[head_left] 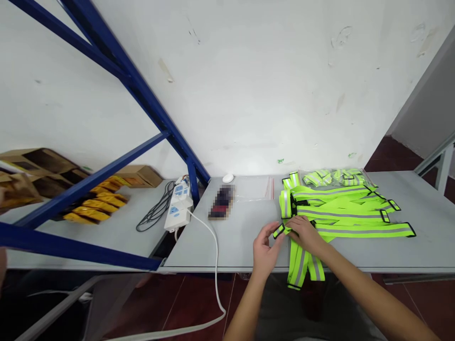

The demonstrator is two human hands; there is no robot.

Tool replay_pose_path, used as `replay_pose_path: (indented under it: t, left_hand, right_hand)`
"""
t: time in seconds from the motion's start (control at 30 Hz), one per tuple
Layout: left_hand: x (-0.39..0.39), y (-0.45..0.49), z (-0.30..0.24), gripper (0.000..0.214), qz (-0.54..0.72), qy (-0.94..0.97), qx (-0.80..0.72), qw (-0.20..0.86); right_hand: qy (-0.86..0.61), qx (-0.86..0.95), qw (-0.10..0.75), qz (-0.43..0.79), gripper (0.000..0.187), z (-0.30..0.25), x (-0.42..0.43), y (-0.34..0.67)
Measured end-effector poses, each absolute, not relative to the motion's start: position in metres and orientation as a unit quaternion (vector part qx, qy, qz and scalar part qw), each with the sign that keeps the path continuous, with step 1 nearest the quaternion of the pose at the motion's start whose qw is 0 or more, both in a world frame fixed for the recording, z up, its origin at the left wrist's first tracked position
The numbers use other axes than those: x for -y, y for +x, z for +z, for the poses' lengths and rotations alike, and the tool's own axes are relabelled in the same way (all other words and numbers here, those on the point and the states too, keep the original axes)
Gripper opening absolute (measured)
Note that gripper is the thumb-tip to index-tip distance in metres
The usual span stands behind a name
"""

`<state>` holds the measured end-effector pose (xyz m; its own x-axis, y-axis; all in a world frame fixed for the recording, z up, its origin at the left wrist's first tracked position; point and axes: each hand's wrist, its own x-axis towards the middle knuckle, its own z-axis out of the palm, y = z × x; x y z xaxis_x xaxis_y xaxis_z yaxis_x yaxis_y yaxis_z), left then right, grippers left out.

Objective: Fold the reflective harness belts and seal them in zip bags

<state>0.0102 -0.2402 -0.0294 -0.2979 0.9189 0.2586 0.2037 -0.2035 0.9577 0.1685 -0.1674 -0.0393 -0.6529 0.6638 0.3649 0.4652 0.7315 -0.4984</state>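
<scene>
My left hand (pixel 266 250) pinches the end of a fluorescent yellow-green reflective strap (pixel 279 231), where a small black buckle shows. Close beside it, my right hand (pixel 304 233) has its fingers closed on the same strap; its fingertips are partly hidden. More reflective straps (pixel 362 230), with grey stripes and black buckles, lie in a layered pile to the right, their ends pointing right. Two strap ends (pixel 297 267) hang over the table's front edge below my right hand. Behind the pile lie folded straps (pixel 318 177) in clear plastic bags.
On the grey table (pixel 249 237) are a pixelated phone-like object (pixel 222 202), a white oval object (pixel 228 178) and clear bags (pixel 252 187). Left stand a blue metal frame (pixel 142 102), a power strip (pixel 179 203), yellow packets (pixel 97 203) and cardboard boxes (pixel 138 175). A white cable (pixel 216 246) droops off the edge.
</scene>
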Motion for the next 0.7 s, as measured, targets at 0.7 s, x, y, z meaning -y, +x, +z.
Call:
replay_pose_path:
  t: [0.7]
  left_hand:
    - [0.163,0.023,-0.018,0.026,0.621,0.414,-0.555,0.367]
  right_hand:
    - [-0.371,0.846,0.301,0.235,0.030,-0.046,0.168,0.169]
